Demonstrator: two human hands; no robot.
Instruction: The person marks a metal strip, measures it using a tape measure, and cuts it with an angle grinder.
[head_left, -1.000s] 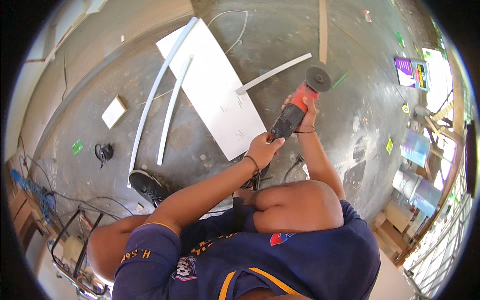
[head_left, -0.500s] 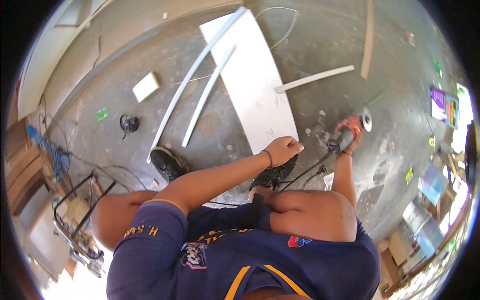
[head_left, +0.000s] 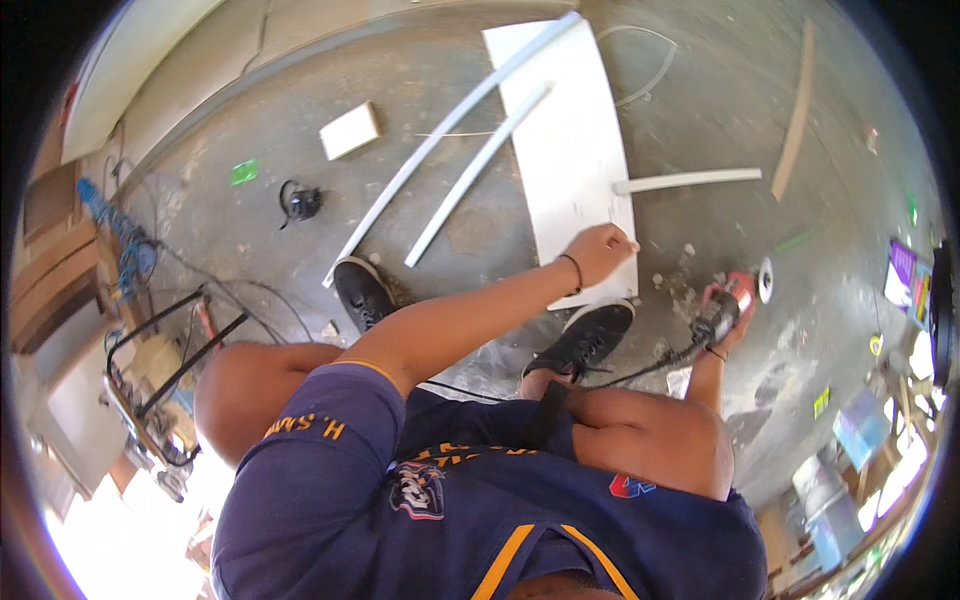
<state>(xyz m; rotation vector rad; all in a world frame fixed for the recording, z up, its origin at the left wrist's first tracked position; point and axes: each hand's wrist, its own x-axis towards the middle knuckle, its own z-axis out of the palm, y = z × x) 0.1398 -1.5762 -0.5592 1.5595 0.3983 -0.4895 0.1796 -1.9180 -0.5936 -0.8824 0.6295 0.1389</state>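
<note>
My right hand [head_left: 738, 322] is wrapped round a red and dark grey angle grinder [head_left: 722, 308], held low by my right leg. Its pale disc [head_left: 766, 281] points away from me, and a dark cord runs back from the tool. My left hand [head_left: 603, 254] is curled closed above the near end of a long white board [head_left: 570, 130]. Whatever those fingers may hold is hidden. Two white strips, a long one [head_left: 440, 140] and a shorter one [head_left: 478, 176], lie slanting on the left, their far ends on the board. A short white strip [head_left: 692, 181] extends rightward from its right edge.
My black shoes [head_left: 590, 338] stand at the board's near end. A white block [head_left: 350, 131], a small black object [head_left: 301, 203] and a green scrap [head_left: 244, 172] lie leftward. A brown strip [head_left: 795, 115] lies far right. A black metal frame [head_left: 175, 370] stands near left, beside cables.
The view has shifted, so the floor things appear further right. My left hand has moved forward from over my shoe to over the board. The grinder stays in my right hand.
</note>
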